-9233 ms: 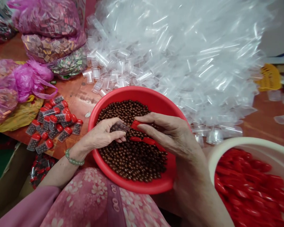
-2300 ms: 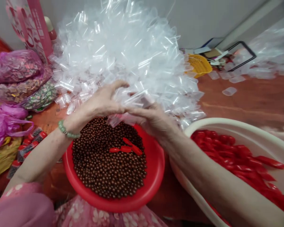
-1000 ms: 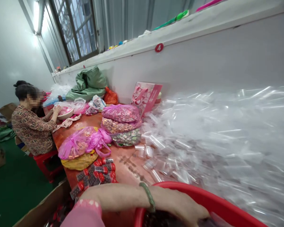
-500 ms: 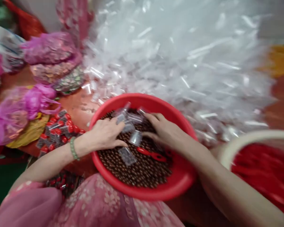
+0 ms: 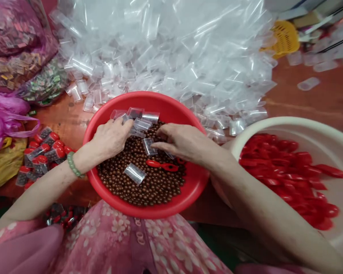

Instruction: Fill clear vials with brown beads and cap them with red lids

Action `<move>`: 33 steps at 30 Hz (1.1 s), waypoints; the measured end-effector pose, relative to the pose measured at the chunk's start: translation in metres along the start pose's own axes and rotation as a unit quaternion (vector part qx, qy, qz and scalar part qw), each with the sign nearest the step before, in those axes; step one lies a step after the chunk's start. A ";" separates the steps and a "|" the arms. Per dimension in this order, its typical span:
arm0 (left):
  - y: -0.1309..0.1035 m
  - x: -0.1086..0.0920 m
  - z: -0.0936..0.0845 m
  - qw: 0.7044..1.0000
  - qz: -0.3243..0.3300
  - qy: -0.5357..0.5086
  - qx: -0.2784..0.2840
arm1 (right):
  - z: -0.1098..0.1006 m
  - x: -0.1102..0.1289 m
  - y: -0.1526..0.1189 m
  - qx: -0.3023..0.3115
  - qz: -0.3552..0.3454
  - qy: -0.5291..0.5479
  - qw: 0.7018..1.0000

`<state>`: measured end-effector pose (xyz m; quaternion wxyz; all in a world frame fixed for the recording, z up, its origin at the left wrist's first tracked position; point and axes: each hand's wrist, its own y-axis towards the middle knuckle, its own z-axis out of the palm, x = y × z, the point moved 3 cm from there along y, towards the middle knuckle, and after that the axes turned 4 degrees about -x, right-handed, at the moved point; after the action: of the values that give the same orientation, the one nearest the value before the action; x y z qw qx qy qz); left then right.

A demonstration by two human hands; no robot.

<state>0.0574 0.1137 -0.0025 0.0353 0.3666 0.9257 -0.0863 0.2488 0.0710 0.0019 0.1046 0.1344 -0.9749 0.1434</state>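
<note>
A red basin (image 5: pixel 148 211) holds many small brown balls (image 5: pixel 140 190) and several clear plastic tubes. My left hand (image 5: pixel 112 137), a green bead bracelet at its wrist, rests over the tubes (image 5: pixel 143 124) at the basin's upper left; its fingertips are partly hidden among them. On the right side of the balls, my right hand (image 5: pixel 178 140) has its thumb and fingers apart, near a small clear tube (image 5: pixel 149 146). Below it lies a red plastic piece (image 5: pixel 162 165). Another clear tube (image 5: pixel 135 174) sits on the balls nearer my body.
Behind the basin is a large heap of clear tubes (image 5: pixel 160 57). A cream tub (image 5: pixel 291 123) of red pieces (image 5: pixel 291 175) stands at right. At left are filled tubes with red caps (image 5: pixel 45 154) and pink bags (image 5: pixel 5 114). A yellow basket (image 5: pixel 286 38) lies at the back right.
The view has shifted to the right and sharpened, so the basin appears further left and the cream tub shows more. Both hands remain over the basin.
</note>
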 end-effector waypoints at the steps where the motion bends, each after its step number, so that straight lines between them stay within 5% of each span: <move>1: -0.002 0.001 0.000 0.999 0.006 -0.035 0.005 | 0.004 0.004 -0.002 0.016 0.008 -0.013 1.000; 7: -0.026 -0.003 0.002 0.980 0.084 -0.182 0.006 | 0.021 0.026 0.000 0.056 0.052 -0.066 0.995; 14: -0.043 0.000 0.006 0.956 0.084 -0.280 -0.002 | 0.013 0.027 -0.001 -0.009 -0.021 -0.102 0.995; 18: -0.045 0.004 0.005 0.948 0.042 -0.314 0.005 | 0.018 0.031 -0.004 0.015 -0.083 -0.171 0.982; 25: -0.041 -0.001 0.002 0.983 0.053 -0.178 0.011 | 0.019 0.028 0.009 0.136 -0.123 -0.127 0.975; 33: -0.036 -0.006 0.005 0.996 0.057 -0.047 0.047 | 0.011 0.031 0.030 0.187 -0.116 -0.028 0.975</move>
<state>0.0367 0.0833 -0.0016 0.0664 0.4157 0.8955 -0.1441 0.2085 0.0877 -0.0087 0.0659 0.2678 -0.9111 0.3062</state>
